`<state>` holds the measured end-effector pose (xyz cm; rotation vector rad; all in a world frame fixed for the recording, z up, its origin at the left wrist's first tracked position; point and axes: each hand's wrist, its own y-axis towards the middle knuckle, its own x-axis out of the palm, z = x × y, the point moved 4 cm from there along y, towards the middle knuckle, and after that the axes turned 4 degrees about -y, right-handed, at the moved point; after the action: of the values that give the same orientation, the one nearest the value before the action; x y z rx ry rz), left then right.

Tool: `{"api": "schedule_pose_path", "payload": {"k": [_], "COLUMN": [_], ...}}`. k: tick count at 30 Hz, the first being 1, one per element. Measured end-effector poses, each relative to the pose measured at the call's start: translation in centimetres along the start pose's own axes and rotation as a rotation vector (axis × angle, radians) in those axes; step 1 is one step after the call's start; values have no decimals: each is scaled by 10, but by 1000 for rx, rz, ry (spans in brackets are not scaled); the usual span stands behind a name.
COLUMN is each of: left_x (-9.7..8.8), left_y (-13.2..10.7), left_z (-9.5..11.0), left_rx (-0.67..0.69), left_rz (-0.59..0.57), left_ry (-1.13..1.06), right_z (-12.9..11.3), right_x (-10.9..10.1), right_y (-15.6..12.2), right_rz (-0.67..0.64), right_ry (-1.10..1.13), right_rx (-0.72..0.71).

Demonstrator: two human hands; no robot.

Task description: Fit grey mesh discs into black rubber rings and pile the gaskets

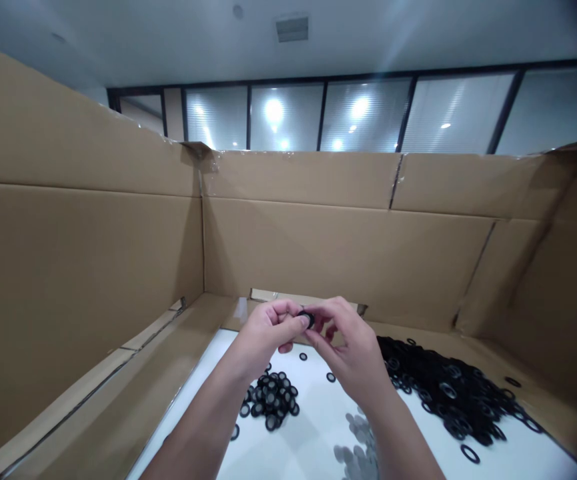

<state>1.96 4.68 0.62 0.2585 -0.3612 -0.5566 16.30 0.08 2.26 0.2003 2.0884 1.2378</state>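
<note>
A small black ring (310,316) is held up between my two hands above the white board. My left hand (271,328) pinches it, with the thumb lying over its face. The fingertips of my right hand (349,339) close on its right side. Part of the ring is hidden by the fingers. Below my left hand lies a pile of black rings with grey centres (271,395). Under my right forearm are several pale grey discs (353,460), partly covered by the arm. A large heap of open black rings (443,390) spreads out to the right.
Tall cardboard walls (298,247) enclose the white board (313,427) at the back and both sides. A cardboard strip (93,380) runs along the left. A few loose rings lie apart from the piles, one ring (470,454) near the front right.
</note>
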Motion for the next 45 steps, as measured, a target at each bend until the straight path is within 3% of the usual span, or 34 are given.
{"api": "schedule_pose_path", "payload": {"k": [19, 27, 31, 39, 45], "left_x": [1, -4, -5, -6, -4], "left_y": [1, -2, -5, -12, -10], "left_z": [1, 8, 13, 23, 24], "left_rx": [-16, 98, 115, 166, 142], "left_rz": [49, 30, 77, 200, 149], "left_ry": [-46, 57, 161, 381, 299], "right_z": [0, 4, 8, -1, 1], "right_x": [8, 5, 4, 4, 2], "right_y": [-3, 1, -1, -2, -3], "right_rz": [208, -2, 34, 45, 76], "right_ry": [-77, 228, 229, 145, 126], "right_rx": [33, 165, 236, 199, 213]}}
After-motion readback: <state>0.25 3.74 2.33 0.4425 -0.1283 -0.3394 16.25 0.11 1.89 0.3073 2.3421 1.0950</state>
